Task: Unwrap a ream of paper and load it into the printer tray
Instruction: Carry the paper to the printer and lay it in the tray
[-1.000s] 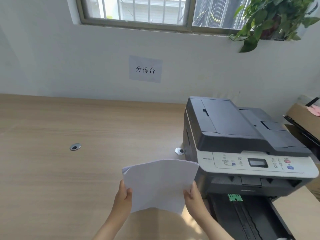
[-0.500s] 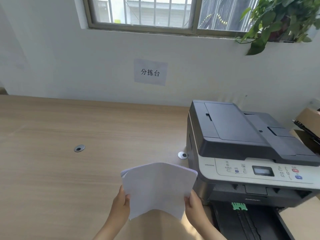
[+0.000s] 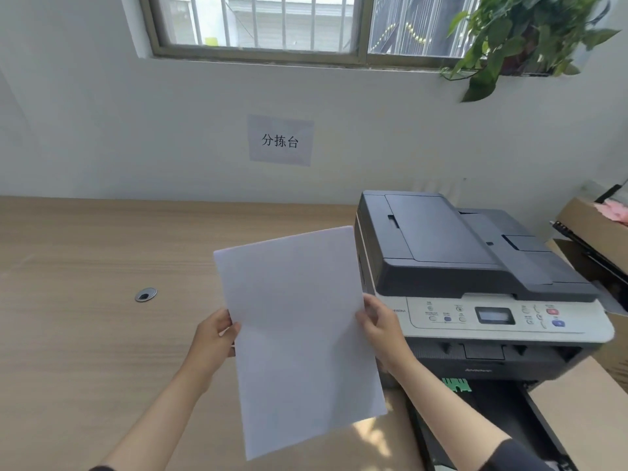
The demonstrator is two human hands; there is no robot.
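Note:
A flat stack of white paper [image 3: 299,334] is held upright in the air over the wooden desk, facing me. My left hand [image 3: 214,338] grips its left edge and my right hand [image 3: 380,329] grips its right edge. To the right stands the grey and white printer [image 3: 469,266]. Its black paper tray [image 3: 489,419] is pulled out toward me, below the paper's right corner, with a green guide [image 3: 457,385] at its back. I cannot see any paper in the tray.
The wooden desk [image 3: 85,334] stretches left, with a round metal cable grommet [image 3: 146,295]. A paper sign [image 3: 280,140] hangs on the wall. A cardboard box [image 3: 598,229] sits right of the printer, and a potted plant [image 3: 520,32] hangs at the window.
The paper was low and bent forward between my hands; now it is raised, straightened and held flat and upright, with both hands higher on its side edges.

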